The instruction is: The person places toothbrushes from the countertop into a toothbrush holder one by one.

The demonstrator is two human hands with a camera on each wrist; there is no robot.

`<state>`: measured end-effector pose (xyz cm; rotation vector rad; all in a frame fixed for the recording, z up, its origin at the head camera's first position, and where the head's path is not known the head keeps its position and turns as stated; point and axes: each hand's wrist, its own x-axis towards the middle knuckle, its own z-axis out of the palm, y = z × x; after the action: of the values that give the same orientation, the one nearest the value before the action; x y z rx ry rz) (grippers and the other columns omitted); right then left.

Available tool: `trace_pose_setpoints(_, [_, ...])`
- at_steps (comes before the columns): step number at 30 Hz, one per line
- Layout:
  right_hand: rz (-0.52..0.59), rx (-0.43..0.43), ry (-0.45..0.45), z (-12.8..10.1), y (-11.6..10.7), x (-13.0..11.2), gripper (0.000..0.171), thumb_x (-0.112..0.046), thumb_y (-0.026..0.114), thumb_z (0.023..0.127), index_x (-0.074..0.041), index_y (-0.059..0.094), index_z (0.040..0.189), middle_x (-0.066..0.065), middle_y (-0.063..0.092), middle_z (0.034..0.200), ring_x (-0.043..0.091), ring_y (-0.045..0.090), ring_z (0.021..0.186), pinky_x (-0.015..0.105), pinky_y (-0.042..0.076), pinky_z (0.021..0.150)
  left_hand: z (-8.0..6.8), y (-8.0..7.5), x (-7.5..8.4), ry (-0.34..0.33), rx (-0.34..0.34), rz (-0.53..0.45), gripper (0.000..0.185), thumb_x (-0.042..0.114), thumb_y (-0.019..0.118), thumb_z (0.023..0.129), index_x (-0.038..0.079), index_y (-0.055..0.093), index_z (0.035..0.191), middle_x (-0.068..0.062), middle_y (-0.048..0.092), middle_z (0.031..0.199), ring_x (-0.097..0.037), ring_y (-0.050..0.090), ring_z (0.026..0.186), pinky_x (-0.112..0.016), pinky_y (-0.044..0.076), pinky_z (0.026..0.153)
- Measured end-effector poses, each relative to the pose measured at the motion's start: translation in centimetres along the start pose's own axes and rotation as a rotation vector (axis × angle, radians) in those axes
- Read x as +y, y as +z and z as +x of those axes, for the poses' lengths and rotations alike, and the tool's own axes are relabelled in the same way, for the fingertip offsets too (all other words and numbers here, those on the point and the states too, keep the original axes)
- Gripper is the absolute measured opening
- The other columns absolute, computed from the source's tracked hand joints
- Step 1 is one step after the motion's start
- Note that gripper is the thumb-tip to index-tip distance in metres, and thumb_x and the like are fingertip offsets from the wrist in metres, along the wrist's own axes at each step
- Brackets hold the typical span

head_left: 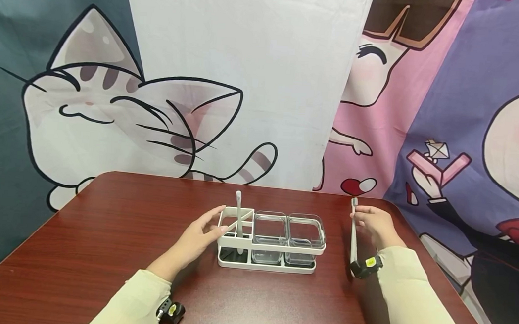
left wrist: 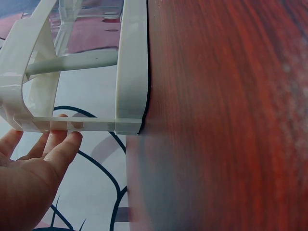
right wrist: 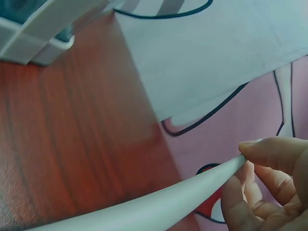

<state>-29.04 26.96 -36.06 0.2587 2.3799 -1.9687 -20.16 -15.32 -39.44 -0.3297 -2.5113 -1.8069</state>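
A white rack (head_left: 265, 264) stands mid-table with two clear cups (head_left: 270, 234) in its right bays. One grey toothbrush (head_left: 238, 220) stands upright in its left bay. My left hand (head_left: 201, 235) lies with straight fingers against the rack's left end; the left wrist view shows the fingertips (left wrist: 65, 144) touching the white frame (left wrist: 130, 72). My right hand (head_left: 373, 224) is to the right of the rack and pinches a second grey toothbrush (head_left: 353, 234) near its head, held upright. In the right wrist view the handle (right wrist: 159, 204) runs out from my fingers (right wrist: 274, 159).
The dark red wooden table (head_left: 102, 251) has open surface left and front of the rack. Cartoon-printed cloth (head_left: 156, 101) hangs behind the far edge. A small camera (head_left: 364, 266) is strapped at each wrist.
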Motion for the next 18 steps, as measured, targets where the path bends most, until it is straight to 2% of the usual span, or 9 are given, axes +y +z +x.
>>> trace_pose_setpoints(5, [-0.035,-0.002,-0.03,-0.2,0.1,-1.1,0.023,-0.005,0.064,0.09,0.001,0.062,0.112,-0.011,0.065,0.074,0.005,0.061,0.067,0.022,0.054,0.065,0.0,0.0,0.0,-0.007,0.004,0.005,0.057,0.022,0.062,0.094,0.013,0.041,0.146,-0.019,0.049,0.139,-0.022,0.058,0.106,-0.034,0.046,0.089])
trace_pose_setpoints(9, [0.007,-0.018,-0.05,-0.6,0.3,-2.1,0.011,-0.005,0.064,0.09,-0.012,0.066,0.098,-0.012,0.065,0.074,0.003,0.062,0.066,0.021,0.053,0.064,0.0,0.1,0.0,-0.009,0.004,0.005,0.058,0.022,0.062,0.094,0.014,0.04,0.146,-0.018,0.048,0.14,-0.02,0.059,0.105,-0.034,0.045,0.089])
trace_pose_setpoints(13, [0.084,-0.035,-0.078,-1.1,0.5,-3.2,0.022,-0.002,0.064,0.09,-0.023,0.065,0.083,-0.013,0.066,0.073,0.002,0.062,0.066,0.02,0.052,0.062,0.0,0.2,-0.1,-0.007,0.005,-0.014,0.058,0.021,0.062,0.093,0.013,0.04,0.147,-0.018,0.047,0.141,-0.02,0.059,0.104,-0.034,0.045,0.089])
trace_pose_setpoints(18, [0.171,-0.067,-0.109,-1.8,0.8,-4.6,0.013,-0.003,0.064,0.09,-0.015,0.062,0.094,-0.012,0.066,0.074,0.002,0.062,0.068,0.019,0.052,0.063,0.0,0.4,-0.2,-0.011,0.022,-0.021,0.058,0.02,0.062,0.094,0.014,0.04,0.147,-0.018,0.048,0.14,-0.021,0.059,0.105,-0.033,0.045,0.089])
